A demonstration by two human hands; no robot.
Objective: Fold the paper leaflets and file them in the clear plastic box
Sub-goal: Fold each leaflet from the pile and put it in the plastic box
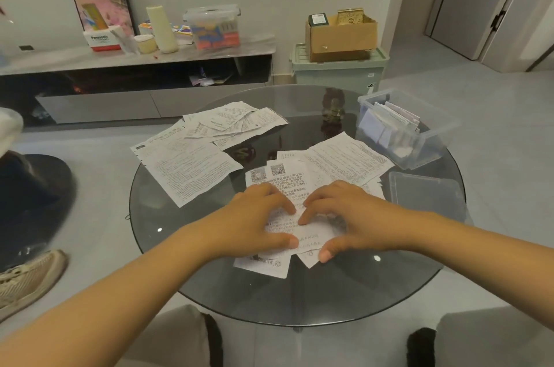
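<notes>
1. Head view shows both hands on one leaflet (295, 231) at the near side of the round glass worktop (209, 285). The left hand (254, 222) and right hand (347, 216) lie with curved fingers pressing the paper down, thumbs at its near edge and index tips almost meeting over its middle. I judge a crease is being set; whether either thumb is under the edge I cannot tell.

2. Under and just beyond the fingers lie more unfolded sheets, the nearest bearing two QR codes (277, 170) and red and black Chinese print too small to read.

3. Beyond the left fingers a big sheet (187, 167) lies flat, and past it a loose heap of slips (236, 123), all unfolded.

4. Beyond the right fingers stands the clear box (431, 153), already holding several folded papers standing on edge. Its lid (425, 195) lies flat just right of the right hand.

5. My judgement: some filing is done, and many leaflets remain.

6. On the shelf by the far wall a white and red carton (100, 39) reads "Panasonic"; other labels there are illegible.
</notes>
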